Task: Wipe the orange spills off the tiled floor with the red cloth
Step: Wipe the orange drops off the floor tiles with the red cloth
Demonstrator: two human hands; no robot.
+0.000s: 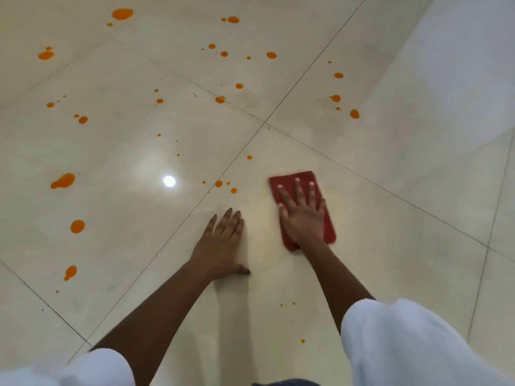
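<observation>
The red cloth (pixel 287 181) lies flat on the glossy cream tiled floor (pixel 390 151), right of centre. My right hand (pixel 302 211) presses on it with fingers spread, palm down. My left hand (pixel 223 242) rests flat on the bare tile just left of the cloth, holding nothing. Orange spills dot the floor: a small cluster (pixel 223 185) just left of the cloth, big blobs at the left (pixel 63 181) (pixel 77 226), several more across the far tiles (pixel 122 13) (pixel 354 113), and tiny drops near my right arm (pixel 303 341).
Dark grout lines (pixel 264 122) cross between the large tiles. A ceiling light reflects as a bright spot (pixel 169 181) on the floor. White sleeves (pixel 412 338) fill the bottom corners. The tiles at the right show no orange.
</observation>
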